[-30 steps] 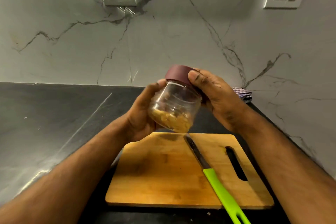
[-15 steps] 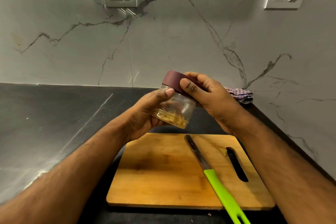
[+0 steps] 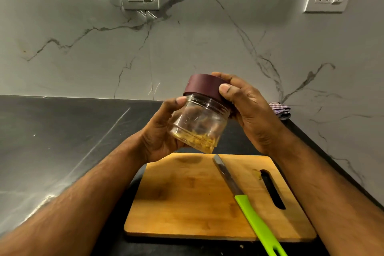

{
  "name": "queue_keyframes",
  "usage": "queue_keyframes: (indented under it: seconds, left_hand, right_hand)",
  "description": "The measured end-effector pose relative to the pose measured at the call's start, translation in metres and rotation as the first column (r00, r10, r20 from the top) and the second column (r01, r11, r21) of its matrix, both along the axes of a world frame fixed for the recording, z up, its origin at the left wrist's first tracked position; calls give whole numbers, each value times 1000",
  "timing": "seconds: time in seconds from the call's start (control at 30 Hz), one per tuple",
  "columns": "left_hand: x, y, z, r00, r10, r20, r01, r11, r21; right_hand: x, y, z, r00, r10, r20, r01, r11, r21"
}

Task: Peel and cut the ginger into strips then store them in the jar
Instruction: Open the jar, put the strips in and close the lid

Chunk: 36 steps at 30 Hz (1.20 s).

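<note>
Head view
Left hand [image 3: 160, 131]: wrapped around the clear jar [image 3: 199, 122], held tilted above the cutting board [image 3: 187, 199].
Right hand [image 3: 247, 108]: fingers curled on the maroon lid [image 3: 202, 86].
Ginger strips [image 3: 197, 140]: at the jar's bottom.
Knife [image 3: 247, 199]: lying on the board.
Desk [image 3: 62, 131]: carries the board.
</note>
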<state>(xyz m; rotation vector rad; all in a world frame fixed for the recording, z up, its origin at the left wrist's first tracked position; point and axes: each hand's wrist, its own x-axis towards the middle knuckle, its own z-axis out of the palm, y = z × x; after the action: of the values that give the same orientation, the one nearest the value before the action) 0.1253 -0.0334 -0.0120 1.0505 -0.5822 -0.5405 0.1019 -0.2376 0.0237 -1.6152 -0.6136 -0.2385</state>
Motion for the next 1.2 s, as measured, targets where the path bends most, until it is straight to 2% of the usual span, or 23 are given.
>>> queue_keyframes:
  seconds: [0.3,0.43,0.5,0.6,0.7,0.8,0.93,0.97,1.03,1.13,1.2]
  left_hand:
    - [2,-2,-1,985,164,62,-167,985,39]
    - [3,-4,-3,960,244,136,-260,958,118]
    - [4,-5,-2,930,293,222,-336,922,191]
    - [8,-5,-4,849,367,381,-483,831,276]
    - [11,-6,-7,783,448,432,-589,757,283]
    - [10,-5,-5,692,557,459,-705,658,264]
    - [16,2,-5,630,642,438,-771,586,250]
    - [18,3,-6,624,650,434,-777,574,257]
    - [21,6,-9,627,632,456,-773,575,268]
    - [18,3,-11,654,508,560,-726,630,276]
    - [14,-1,-10,636,395,663,-685,684,250]
  right_hand:
    - [3,6,-5,991,-110,75,117,988,-103]
    - [5,3,-6,979,-183,94,197,965,-175]
    - [6,2,-6,968,-226,110,244,947,-209]
    - [7,1,-9,949,-291,119,314,882,-351]
    - [7,3,-12,949,-312,51,301,840,-452]
    - [7,3,-11,942,-336,22,316,860,-400]
    - [2,-2,0,944,-330,-11,329,941,-75]
    - [1,-3,1,943,-333,15,333,942,-49]
    - [3,-4,-1,927,-352,131,366,926,-98]
    - [9,-6,-5,891,-289,352,410,845,-345]
    - [12,-9,-8,862,-152,483,427,730,-534]
